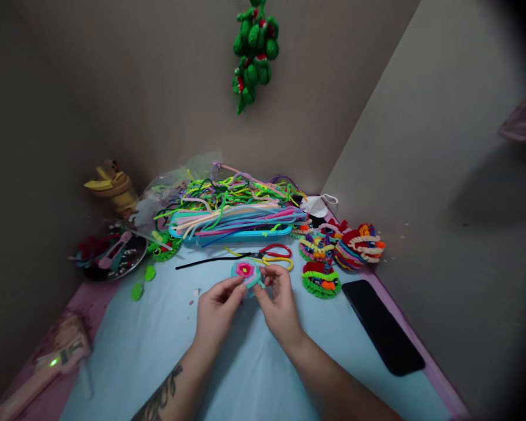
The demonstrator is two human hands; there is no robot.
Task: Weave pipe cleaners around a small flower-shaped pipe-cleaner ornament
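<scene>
Between my two hands is a round coil of fuzzy pipe cleaners (246, 271), pink with a yellow centre and a light-blue and mint rim. My left hand (221, 301) pinches its lower left edge between thumb and fingers. On the right edge, my right hand (278, 301) is closed with thumb and fingertips together. Just behind the coil lie scissors (277, 251) with one red and one yellow handle loop. A black pipe cleaner (210, 261) stretches left from near the scissors' blades.
A blue tray (236, 237) heaped with pipe cleaners stands at the back. Several bird-like pipe-cleaner figures (321, 279) sit to the right, near a black phone (383, 327). A pink glue gun (48, 368) with a green light and a round metal dish (131, 257) are on the left.
</scene>
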